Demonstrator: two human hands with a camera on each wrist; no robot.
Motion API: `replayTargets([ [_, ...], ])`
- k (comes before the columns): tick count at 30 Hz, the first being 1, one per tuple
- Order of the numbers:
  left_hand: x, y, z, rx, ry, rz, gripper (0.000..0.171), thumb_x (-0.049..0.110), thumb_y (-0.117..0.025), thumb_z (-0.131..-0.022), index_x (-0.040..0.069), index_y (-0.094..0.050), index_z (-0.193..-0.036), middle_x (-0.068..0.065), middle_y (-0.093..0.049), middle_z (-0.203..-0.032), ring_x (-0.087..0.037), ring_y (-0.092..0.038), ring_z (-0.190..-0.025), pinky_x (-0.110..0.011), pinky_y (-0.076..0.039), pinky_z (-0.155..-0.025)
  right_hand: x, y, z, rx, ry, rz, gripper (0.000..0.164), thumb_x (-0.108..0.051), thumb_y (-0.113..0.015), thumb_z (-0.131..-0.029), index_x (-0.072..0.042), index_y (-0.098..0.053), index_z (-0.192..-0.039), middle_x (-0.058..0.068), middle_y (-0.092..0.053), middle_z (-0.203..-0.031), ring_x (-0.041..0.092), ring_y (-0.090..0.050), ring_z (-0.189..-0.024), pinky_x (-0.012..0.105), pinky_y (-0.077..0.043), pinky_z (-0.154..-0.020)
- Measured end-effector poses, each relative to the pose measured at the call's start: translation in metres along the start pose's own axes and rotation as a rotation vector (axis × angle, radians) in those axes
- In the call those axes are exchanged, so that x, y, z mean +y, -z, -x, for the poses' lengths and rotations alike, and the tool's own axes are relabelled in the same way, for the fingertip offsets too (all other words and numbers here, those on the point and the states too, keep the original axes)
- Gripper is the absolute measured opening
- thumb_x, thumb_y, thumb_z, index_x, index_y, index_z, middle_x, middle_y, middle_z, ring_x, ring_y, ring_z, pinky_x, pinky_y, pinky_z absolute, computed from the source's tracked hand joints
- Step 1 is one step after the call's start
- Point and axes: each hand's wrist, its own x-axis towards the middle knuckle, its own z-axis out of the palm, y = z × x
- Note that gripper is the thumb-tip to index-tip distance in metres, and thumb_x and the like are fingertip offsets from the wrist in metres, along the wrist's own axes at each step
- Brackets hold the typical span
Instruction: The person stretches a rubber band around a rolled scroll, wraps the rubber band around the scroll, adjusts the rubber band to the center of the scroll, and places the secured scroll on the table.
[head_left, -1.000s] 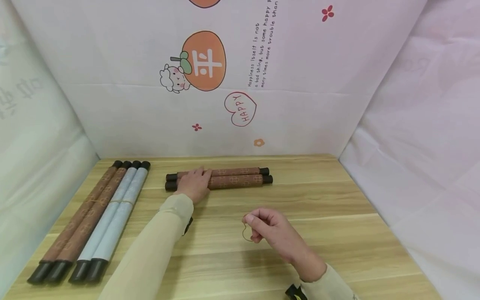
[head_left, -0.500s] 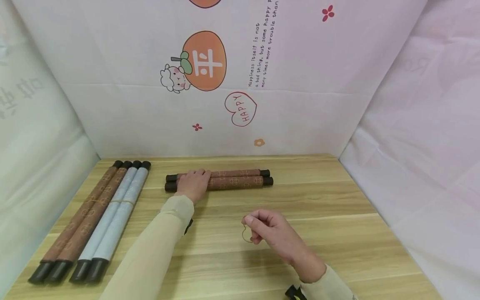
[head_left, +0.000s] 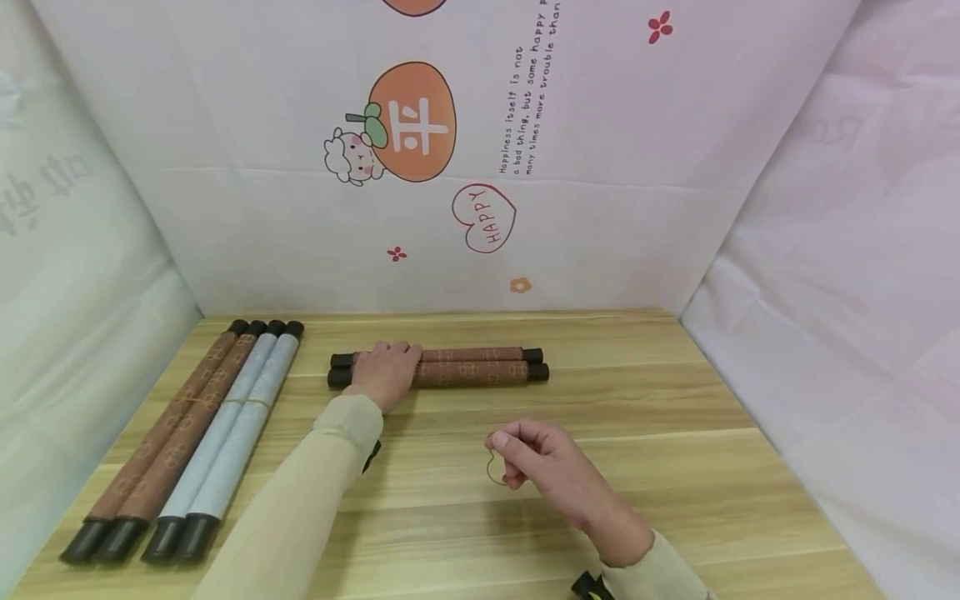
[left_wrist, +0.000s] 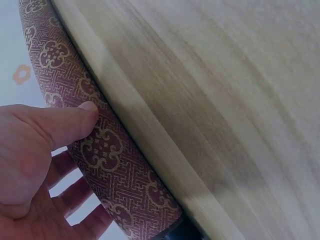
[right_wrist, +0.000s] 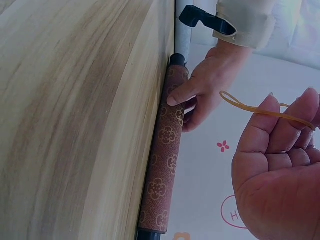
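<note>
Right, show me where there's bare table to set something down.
Bare table lies between the right hand and the right cloth, and between that hand and the left sleeve. Crowded: the left side, with four rolls, and the back middle, where the left hand grips two brown rolls.

I'm watching the white backdrop (head_left: 615, 242) on my feed, up behind the wooden table (head_left: 660, 442): printed orange fruit (head_left: 438, 125), sheep (head_left: 353, 158), red HAPPY heart (head_left: 483, 219)!

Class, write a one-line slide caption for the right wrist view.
The right grip holds a thin yellow band; the left grip clasps a brown patterned roll on the wooden table.
</note>
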Motion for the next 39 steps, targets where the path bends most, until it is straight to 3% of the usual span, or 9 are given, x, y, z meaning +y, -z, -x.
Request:
replayTargets([
  [9, 0.001, 0.006, 0.006, -0.015, 0.001, 0.017, 0.045, 0.012, -0.050, -0.110, 0.013, -0.048, -0.155, -0.015, -0.055, -0.152, -0.043, -0.052, -0.132, -0.064, -0.049, -0.100, 0.001, 0.000, 0.000, -0.001, 0.001, -0.001, 0.036, -0.030, -0.059, -0.107, 0.004, -0.069, -0.115, 0.001, -0.056, -0.080, 0.015, -0.063, -0.074, 0.028, -0.058, -0.073],
  [18, 0.000, 0.007, 0.009, -0.017, -0.018, 0.026, 0.051, 0.015, -0.062, -0.104, 0.013, -0.051, -0.153, -0.014, -0.057, -0.149, -0.041, -0.054, -0.129, -0.061, -0.050, -0.099, 0.001, 0.001, 0.000, -0.013, 0.006, -0.004, 0.036, -0.030, -0.059, -0.107, 0.004, -0.068, -0.114, 0.001, -0.054, -0.078, 0.015, -0.062, -0.074, 0.028, -0.058, -0.073],
  [26, -0.001, 0.007, 0.007, -0.054, -0.069, 0.072, 0.055, 0.015, -0.069, -0.101, 0.002, -0.048, -0.150, -0.020, -0.058, -0.145, -0.039, -0.058, -0.132, -0.053, -0.050, -0.107, 0.002, 0.002, 0.000, -0.027, 0.011, 0.000, 0.036, -0.030, -0.059, -0.107, 0.004, -0.068, -0.114, 0.003, -0.058, -0.084, 0.014, -0.061, -0.074, 0.028, -0.058, -0.073],
  [31, 0.000, 0.002, 0.003, -0.046, -0.087, 0.033, 0.058, 0.024, -0.073, -0.098, 0.000, -0.050, -0.146, -0.020, -0.061, -0.140, -0.038, -0.061, -0.127, -0.051, -0.051, -0.106, 0.003, 0.003, 0.000, -0.026, 0.009, -0.001, 0.036, -0.030, -0.059, -0.107, 0.004, -0.069, -0.113, 0.004, -0.058, -0.086, 0.014, -0.060, -0.073, 0.028, -0.057, -0.073],
  [34, 0.003, -0.002, -0.001, -0.038, -0.084, 0.013, 0.070, 0.031, -0.074, -0.098, 0.004, -0.044, -0.155, -0.021, -0.056, -0.147, -0.041, -0.056, -0.133, -0.054, -0.047, -0.110, 0.003, 0.002, -0.001, -0.025, 0.006, -0.004, 0.035, -0.029, -0.060, -0.107, 0.004, -0.069, -0.114, 0.003, -0.059, -0.087, 0.014, -0.060, -0.074, 0.028, -0.058, -0.073],
  [39, 0.009, -0.007, -0.006, -0.048, -0.040, 0.037, 0.084, 0.043, -0.074, -0.096, 0.022, -0.032, -0.165, -0.022, -0.050, -0.152, -0.046, -0.049, -0.138, -0.065, -0.039, -0.114, 0.004, 0.002, -0.001, -0.023, 0.005, -0.011, 0.034, -0.029, -0.061, -0.106, 0.003, -0.070, -0.113, 0.003, -0.060, -0.087, 0.013, -0.060, -0.073, 0.028, -0.058, -0.073],
])
